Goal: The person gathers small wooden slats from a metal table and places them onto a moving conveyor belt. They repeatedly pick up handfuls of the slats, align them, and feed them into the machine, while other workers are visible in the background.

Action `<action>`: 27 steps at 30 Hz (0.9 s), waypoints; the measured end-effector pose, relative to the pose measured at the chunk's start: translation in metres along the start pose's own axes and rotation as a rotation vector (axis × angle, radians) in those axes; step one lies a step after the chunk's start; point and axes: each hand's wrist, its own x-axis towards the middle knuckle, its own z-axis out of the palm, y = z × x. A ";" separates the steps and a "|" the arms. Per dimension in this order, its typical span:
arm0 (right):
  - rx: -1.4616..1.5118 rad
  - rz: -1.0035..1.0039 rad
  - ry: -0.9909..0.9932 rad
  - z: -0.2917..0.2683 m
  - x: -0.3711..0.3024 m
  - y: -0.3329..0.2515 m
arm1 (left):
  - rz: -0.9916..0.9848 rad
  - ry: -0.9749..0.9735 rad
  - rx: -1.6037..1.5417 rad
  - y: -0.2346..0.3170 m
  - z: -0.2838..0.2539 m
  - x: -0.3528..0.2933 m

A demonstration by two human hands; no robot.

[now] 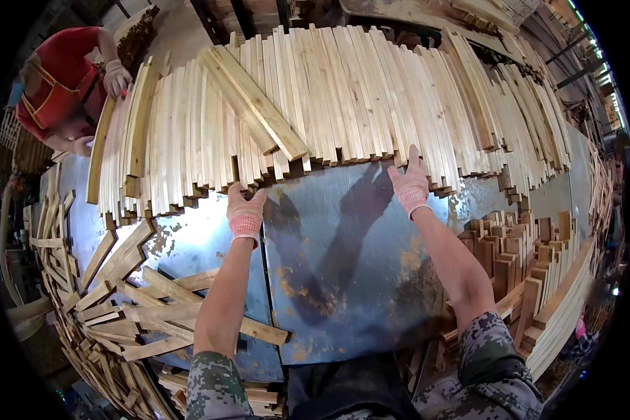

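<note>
A long row of pale wooden strips point(343, 91) lies side by side across the metal table point(329, 245), their near ends uneven. My left hand point(246, 213), in a pinkish knit glove, touches or nearly touches the near ends left of the middle, thumb apart from the fingers. Farther right, my right hand point(411, 185), gloved alike, has its fingers stretched up against the strip ends and its thumb spread. Neither hand grips a strip. Two thicker boards point(252, 105) lie slantwise on top of the row, beyond my left hand.
Loose wood offcuts point(154, 308) are heaped at the lower left. Stacked short wooden blocks point(518, 252) stand at the right, beside longer strips. At the far left a co-worker in red point(66, 87) has gloved hands near the row's end. Dark posts point(243, 17) rise behind the table.
</note>
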 end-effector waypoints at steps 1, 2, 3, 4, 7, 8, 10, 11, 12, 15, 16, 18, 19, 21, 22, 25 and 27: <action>-0.023 0.059 0.004 -0.001 0.000 -0.007 | -0.009 0.004 0.052 0.009 -0.004 0.001; -0.057 0.004 0.048 0.008 0.005 0.000 | -0.007 -0.001 0.103 0.015 -0.001 0.005; -0.104 -0.049 0.097 0.016 0.011 0.009 | 0.262 0.238 0.150 0.002 0.011 0.019; -0.122 -0.053 0.083 0.022 0.015 0.021 | 0.233 0.196 0.141 -0.012 0.020 0.030; -0.146 -0.017 -0.005 0.019 0.012 0.013 | 0.196 0.202 0.273 -0.012 0.025 0.043; -0.139 0.016 -0.058 0.011 0.009 -0.004 | 0.114 0.134 0.265 -0.011 0.021 0.048; -0.081 0.103 -0.025 0.011 0.013 -0.007 | 0.093 0.155 0.331 0.005 0.021 0.045; -0.063 0.128 0.007 0.015 0.015 -0.005 | 0.054 0.122 0.373 0.032 0.018 0.034; -0.043 0.140 0.032 0.019 0.017 -0.009 | 0.006 0.100 0.414 0.045 0.012 0.027; -0.077 0.212 -0.051 0.008 0.022 -0.023 | 0.065 0.195 0.381 0.030 0.016 0.030; -0.129 0.232 -0.138 0.000 0.020 -0.032 | 0.044 0.191 0.377 0.030 0.013 0.030; -0.109 0.135 -0.063 0.006 0.022 -0.015 | 0.055 0.209 0.360 0.030 0.013 0.030; -0.100 0.086 -0.027 0.011 0.025 -0.007 | 0.061 0.226 0.346 0.029 0.015 0.031; -0.058 0.079 0.036 0.021 0.032 0.005 | 0.013 0.208 0.317 0.039 0.016 0.025; -0.037 0.075 0.069 0.026 0.036 0.009 | 0.023 0.218 0.321 0.035 0.019 0.025; -0.056 0.108 0.125 0.041 0.048 0.012 | 0.002 0.219 0.337 0.037 0.020 0.026; -0.086 0.112 0.155 0.048 0.049 0.019 | -0.015 0.209 0.333 0.043 0.019 0.022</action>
